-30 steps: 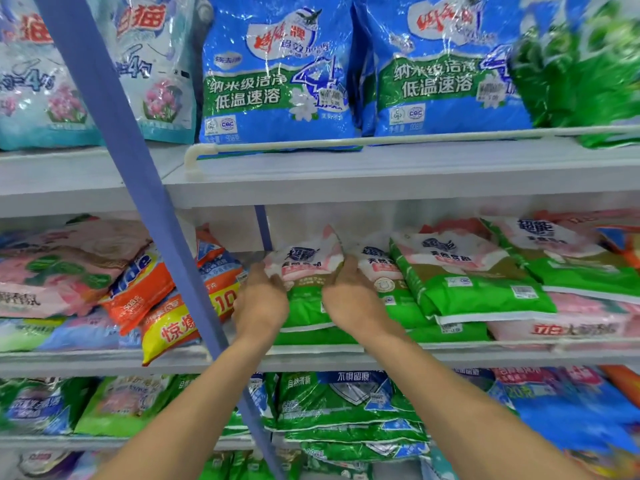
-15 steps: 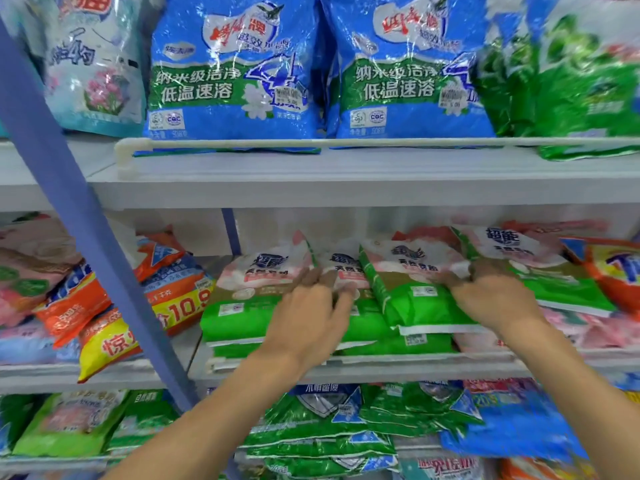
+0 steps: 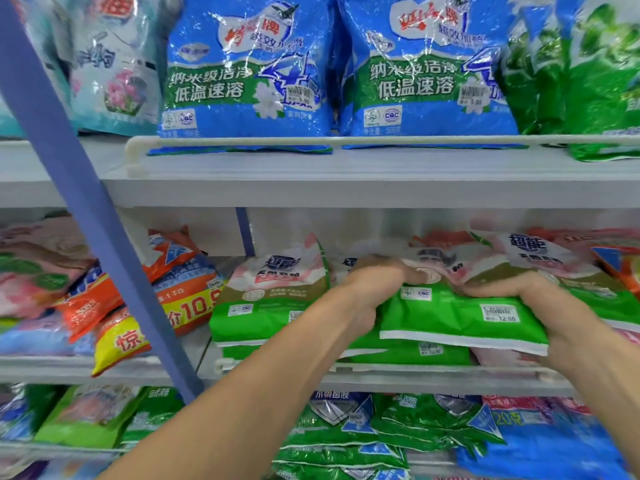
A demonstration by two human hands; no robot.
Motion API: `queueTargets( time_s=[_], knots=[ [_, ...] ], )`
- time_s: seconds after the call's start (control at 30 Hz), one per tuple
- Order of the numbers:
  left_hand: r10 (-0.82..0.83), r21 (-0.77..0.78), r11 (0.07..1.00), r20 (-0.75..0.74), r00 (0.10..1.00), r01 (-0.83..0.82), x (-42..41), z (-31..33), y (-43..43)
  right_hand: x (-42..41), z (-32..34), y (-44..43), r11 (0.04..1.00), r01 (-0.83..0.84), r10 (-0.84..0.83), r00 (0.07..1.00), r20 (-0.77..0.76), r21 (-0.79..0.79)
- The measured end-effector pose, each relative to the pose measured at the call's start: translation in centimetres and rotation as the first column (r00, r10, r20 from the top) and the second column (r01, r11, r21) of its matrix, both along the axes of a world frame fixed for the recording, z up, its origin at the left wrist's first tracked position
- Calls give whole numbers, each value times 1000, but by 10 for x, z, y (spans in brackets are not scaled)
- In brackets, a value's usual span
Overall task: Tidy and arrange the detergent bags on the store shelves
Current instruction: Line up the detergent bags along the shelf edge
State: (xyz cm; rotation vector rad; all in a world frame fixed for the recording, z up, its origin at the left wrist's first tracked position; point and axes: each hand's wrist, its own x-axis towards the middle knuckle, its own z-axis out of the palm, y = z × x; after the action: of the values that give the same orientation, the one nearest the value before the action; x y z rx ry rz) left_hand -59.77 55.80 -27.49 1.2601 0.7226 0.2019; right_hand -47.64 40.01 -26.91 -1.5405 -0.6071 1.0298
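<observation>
On the middle shelf [image 3: 381, 374] lie stacks of green-and-white detergent bags. My left hand [image 3: 374, 285] grips the left edge of the top green bag [image 3: 457, 317] in the centre stack, fingers curled over its upper side. My right hand [image 3: 530, 296] grips the same bag's right edge. The bag sits slightly raised and tilted over the bags beneath it. Another green-and-white bag [image 3: 273, 299] lies flat just to the left, untouched. A further green bag [image 3: 554, 268] lies to the right, partly behind my right hand.
Blue upright bags [image 3: 246, 71] and dark green bags [image 3: 581, 74] stand on the top shelf behind a white rail [image 3: 311, 142]. Orange and yellow bags [image 3: 156, 299] lean at the left. A blue slanted post [image 3: 86, 209] crosses the left side. More bags fill the bottom shelf [image 3: 381, 431].
Both hands moved right from the left stack. They now grip the centre green bag by its two edges and have lifted it a little. The view shifted right and closer.
</observation>
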Motion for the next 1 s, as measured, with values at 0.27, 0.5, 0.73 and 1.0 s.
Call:
queueTargets(
  time_s=[0.27, 0.5, 0.73, 1.0],
  knots=[
    [388, 47, 904, 329, 861, -425, -63, 14, 67, -66, 21, 61, 978, 88, 4, 901, -434, 192],
    [546, 603, 656, 36, 837, -454, -123, 24, 125, -113, -4, 155, 996, 75, -67, 987, -143, 51],
    [578, 645, 685, -198, 792, -339, -128, -10, 138, -114, -5, 168, 976, 158, -149, 986, 75, -152],
    [637, 613, 679, -219, 739, -403, -140, -8, 143, -126, -12, 178, 943, 174, 44, 781, 623, -285]
  ],
)
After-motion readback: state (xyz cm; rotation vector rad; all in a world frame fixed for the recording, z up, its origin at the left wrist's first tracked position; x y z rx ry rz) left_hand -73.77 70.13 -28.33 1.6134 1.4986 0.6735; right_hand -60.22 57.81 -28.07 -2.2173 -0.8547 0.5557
